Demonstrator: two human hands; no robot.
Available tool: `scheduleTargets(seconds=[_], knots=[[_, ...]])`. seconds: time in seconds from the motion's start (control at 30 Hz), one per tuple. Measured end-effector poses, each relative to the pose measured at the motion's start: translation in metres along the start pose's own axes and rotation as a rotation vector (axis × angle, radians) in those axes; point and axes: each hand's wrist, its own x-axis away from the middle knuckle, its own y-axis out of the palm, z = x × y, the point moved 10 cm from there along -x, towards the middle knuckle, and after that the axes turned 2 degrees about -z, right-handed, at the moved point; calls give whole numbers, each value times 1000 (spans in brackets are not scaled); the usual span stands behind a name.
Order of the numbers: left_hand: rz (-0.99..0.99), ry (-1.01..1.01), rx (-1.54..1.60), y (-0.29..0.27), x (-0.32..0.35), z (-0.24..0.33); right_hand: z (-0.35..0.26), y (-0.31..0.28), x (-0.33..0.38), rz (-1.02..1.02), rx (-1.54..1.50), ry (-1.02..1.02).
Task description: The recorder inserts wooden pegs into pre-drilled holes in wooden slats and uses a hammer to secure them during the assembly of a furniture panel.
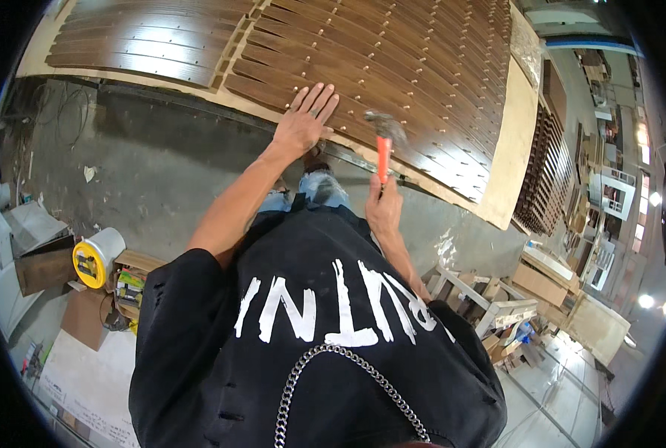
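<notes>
On the brown boards (378,75), the left hand (305,123) lies flat, maybe to keep them still, while the right hand (383,209) wraps around a red hammer (383,153).

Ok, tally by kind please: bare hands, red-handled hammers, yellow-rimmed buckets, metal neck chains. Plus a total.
Bare hands: 2 (left hand flat on brown slats, right hand gripping the hammer handle)
Red-handled hammer: 1
Yellow-rimmed bucket: 1
Metal neck chain: 1
Total: 5
</notes>
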Motion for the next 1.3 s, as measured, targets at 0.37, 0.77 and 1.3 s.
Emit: scheduleTargets(seconds=[0.37,0.77,1.3], knots=[[-6,-15,3,-7,2,4,-10,-15,-41,137,33,-53],[-40,-5,-33,-3,-1,4,-32,-32,-69,124,-88,24],[-26,0,-89,-12,3,5,-14,7,-154,-31,203,-3]])
